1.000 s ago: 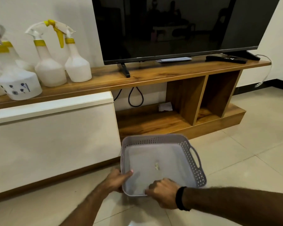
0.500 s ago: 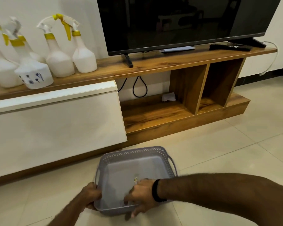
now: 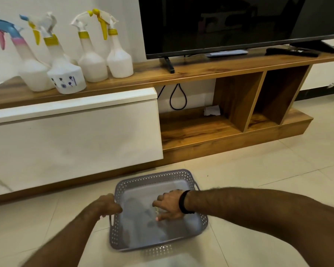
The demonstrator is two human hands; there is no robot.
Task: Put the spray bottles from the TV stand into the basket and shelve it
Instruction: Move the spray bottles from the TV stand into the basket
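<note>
Several white spray bottles stand at the left of the wooden TV stand top [image 3: 201, 68]: one with a pink and blue trigger [image 3: 34, 74], one with dark printed marks [image 3: 66, 78], and two with yellow collars [image 3: 93, 66] [image 3: 120, 62]. A grey perforated basket [image 3: 154, 175] sits on the tiled floor in front of the stand, with no bottles in it. My left hand [image 3: 108, 205] grips its left rim by the handle. My right hand [image 3: 169, 204], with a black wristband, lies inside the basket, fingers spread on the bottom near a small speck.
A large TV [image 3: 229, 22] stands on the stand with a dark remote [image 3: 291, 52] to the right. Below are a white drawer front [image 3: 75, 135], an open wooden shelf [image 3: 191, 128] holding a paper scrap [image 3: 212, 110], and two cubbies. A black cable loops behind.
The basket has come back from the stand toward me and turned a little. My right hand left the near rim and now rests inside it; my left hand shifted along the left rim.
</note>
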